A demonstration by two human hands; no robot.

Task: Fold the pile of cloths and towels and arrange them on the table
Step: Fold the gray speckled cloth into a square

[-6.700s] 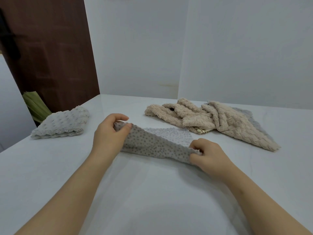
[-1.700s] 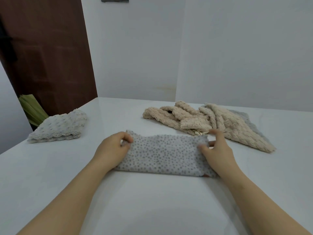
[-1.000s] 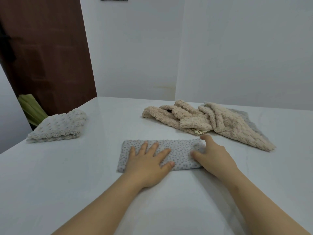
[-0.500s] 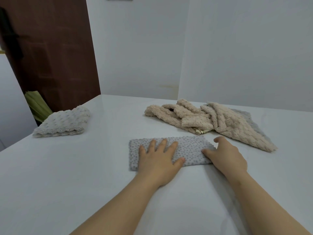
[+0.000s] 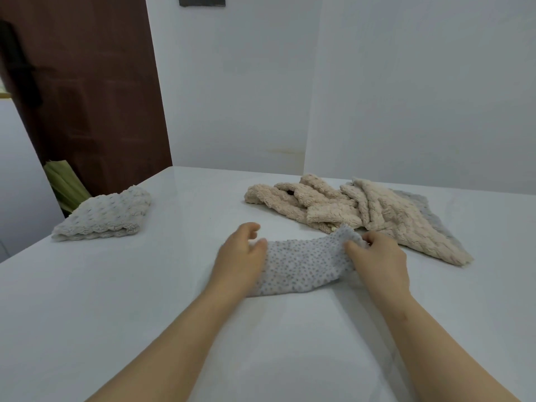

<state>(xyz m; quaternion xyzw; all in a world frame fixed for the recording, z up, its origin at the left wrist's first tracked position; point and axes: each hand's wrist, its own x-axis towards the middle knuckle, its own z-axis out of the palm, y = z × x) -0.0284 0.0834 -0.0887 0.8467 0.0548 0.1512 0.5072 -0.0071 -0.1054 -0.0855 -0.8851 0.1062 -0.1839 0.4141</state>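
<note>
A grey dotted cloth, folded into a narrow strip, lies on the white table in front of me. My left hand rests on its left end, thumb on the fabric and fingers curled over the edge. My right hand pinches the right end and lifts it off the table. Behind them lies a crumpled pile of beige towels with a grey cloth underneath. A folded pale bobbly towel sits at the far left of the table.
White walls close off the table's back and right sides. A dark brown door stands beyond the left corner, with something green leaning at its foot. The table's left edge runs close to the folded towel.
My left hand slid from flat on the strip's middle to its left end. My right hand took hold of the right end and raised it.
</note>
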